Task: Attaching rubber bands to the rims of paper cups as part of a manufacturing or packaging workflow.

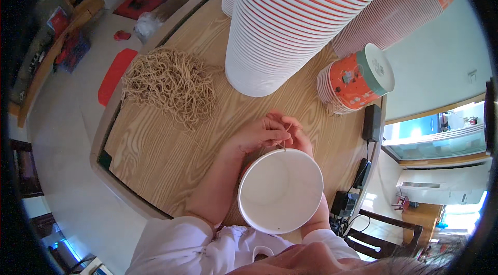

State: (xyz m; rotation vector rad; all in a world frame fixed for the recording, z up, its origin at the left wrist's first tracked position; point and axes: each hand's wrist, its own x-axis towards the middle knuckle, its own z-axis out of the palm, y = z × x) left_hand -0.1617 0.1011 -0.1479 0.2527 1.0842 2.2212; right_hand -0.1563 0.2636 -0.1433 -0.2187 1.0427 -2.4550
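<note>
A white paper bucket (280, 192) stands close to my body, its open mouth toward me and its inside bare. Just beyond its far rim, my left hand (258, 135) is closed, thumb and fingertips pinching a thin tan cord (285, 143). My right hand (299, 133) meets it there with bent fingers, also closed at the cord; part of it is hidden behind the left fingers and the bucket. The cord runs down to the bucket's rim. A loose heap of the same tan cords (168, 85) lies on the table to the left.
Tall stacks of nested white buckets (290, 31) rise at the wood-grain table's (150, 161) far side. A shorter stack of orange-and-green printed buckets (358, 80) sits upside down at the right. Black power adapters (345, 203) and cables line the right edge, beside a dark chair (386, 236).
</note>
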